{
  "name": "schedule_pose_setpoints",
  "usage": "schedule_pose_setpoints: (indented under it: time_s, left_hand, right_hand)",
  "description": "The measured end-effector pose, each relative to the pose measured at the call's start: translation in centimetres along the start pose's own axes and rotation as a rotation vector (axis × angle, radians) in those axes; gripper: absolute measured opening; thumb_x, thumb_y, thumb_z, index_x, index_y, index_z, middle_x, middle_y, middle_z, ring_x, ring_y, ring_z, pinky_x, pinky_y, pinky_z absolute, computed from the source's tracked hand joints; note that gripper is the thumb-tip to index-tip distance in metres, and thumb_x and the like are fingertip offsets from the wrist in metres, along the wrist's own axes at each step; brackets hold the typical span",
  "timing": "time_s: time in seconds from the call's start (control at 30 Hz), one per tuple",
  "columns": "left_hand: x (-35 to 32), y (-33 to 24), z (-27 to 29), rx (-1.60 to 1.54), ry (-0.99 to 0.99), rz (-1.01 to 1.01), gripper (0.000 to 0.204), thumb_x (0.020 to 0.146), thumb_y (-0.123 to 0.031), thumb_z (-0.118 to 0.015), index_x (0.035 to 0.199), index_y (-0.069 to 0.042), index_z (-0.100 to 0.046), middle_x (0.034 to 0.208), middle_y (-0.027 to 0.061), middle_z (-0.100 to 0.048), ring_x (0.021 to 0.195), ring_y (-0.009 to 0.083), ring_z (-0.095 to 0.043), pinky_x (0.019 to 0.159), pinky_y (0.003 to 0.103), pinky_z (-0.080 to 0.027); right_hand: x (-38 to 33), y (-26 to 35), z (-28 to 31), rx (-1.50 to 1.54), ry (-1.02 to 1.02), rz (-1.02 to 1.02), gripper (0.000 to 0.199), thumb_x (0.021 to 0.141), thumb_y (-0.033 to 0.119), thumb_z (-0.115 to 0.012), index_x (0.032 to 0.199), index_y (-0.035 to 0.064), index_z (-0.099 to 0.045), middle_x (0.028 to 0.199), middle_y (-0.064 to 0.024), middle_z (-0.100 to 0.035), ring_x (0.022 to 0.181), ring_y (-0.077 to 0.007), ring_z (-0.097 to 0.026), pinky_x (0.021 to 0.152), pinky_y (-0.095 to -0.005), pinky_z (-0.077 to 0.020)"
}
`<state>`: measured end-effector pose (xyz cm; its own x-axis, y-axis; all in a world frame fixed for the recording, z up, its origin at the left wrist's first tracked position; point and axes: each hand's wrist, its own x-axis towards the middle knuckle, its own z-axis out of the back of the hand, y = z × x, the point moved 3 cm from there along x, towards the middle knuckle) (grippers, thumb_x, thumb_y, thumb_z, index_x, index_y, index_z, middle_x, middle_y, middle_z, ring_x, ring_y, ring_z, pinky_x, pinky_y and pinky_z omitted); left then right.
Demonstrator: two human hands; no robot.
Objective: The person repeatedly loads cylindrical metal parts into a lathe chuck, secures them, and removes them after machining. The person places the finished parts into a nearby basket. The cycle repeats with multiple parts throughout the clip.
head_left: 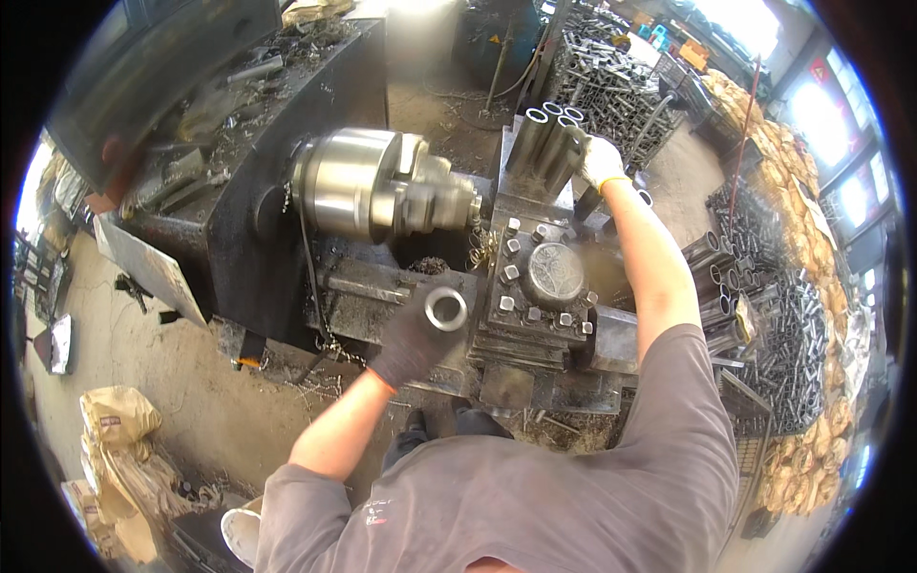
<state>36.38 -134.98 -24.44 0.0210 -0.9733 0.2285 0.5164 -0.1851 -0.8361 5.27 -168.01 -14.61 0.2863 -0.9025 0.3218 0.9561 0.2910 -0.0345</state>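
- Fingers of the left hand [413,342], in a dark glove, are wrapped around a short metal tube [445,308], its open end facing up.
- That tube is held in front of the lathe, just left of the square tool post [542,283] and below the shiny chuck [368,184].
- Fingers of the right hand [600,160], in a pale glove, close on one tube in an upright cluster of tubes [547,141] behind the tool post.
- More tubes [712,277] lie stacked to the right.
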Motion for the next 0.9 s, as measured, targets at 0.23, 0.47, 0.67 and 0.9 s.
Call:
schedule_pose_setpoints:
  time_s: [0.23,0.47,0.67,0.9]
  left_hand:
    - [-2.6,3.6,-5.2,-0.035,0.234,0.021,0.051,0.085,-0.020,-0.083,0.132,-0.010,-0.065,0.124,0.0181,-0.072,0.118,0.0384,-0.070,0.096,0.047,-0.058]
    - [-3.9,2.5,-2.4,-0.149,0.249,0.034,0.085,0.082,-0.024,-0.089,0.154,-0.006,-0.047,0.148,0.0201,-0.058,0.136,0.0376,-0.059,0.114,0.046,-0.049]
    - [-5.9,1.6,5.3,0.042,0.057,-0.078,0.076,0.081,-0.018,-0.085,0.149,-0.003,-0.053,0.147,0.0220,-0.058,0.136,0.0404,-0.058,0.117,0.048,-0.047]
    - [6.3,-2.6,6.2,0.534,-0.232,-0.540,0.069,0.072,-0.014,-0.086,0.136,-0.009,-0.062,0.142,0.0162,-0.062,0.139,0.0380,-0.056,0.122,0.055,-0.041]
  right_hand:
    - [-3.7,13.0,4.5,0.275,0.647,0.234,0.046,0.095,0.052,-0.072,0.123,0.0150,-0.076,0.120,-0.0117,-0.077,0.107,-0.0293,-0.075,0.094,-0.0412,-0.0604]
    - [-5.0,17.4,-1.3,0.591,1.042,0.172,0.043,0.090,0.015,-0.076,0.133,0.0172,-0.077,0.146,-0.0035,-0.069,0.130,-0.0256,-0.068,0.113,-0.0367,-0.0554]
    - [-2.9,12.0,5.1,1.451,0.212,-0.519,0.037,0.102,0.019,-0.068,0.136,0.0039,-0.069,0.126,-0.0146,-0.076,0.115,-0.0233,-0.074,0.094,-0.0314,-0.0646]
    - [2.0,15.3,2.4,0.379,0.480,0.353,0.051,0.091,0.028,-0.072,0.136,0.0045,-0.071,0.138,-0.0205,-0.071,0.123,-0.0353,-0.070,0.107,-0.0408,-0.0555]
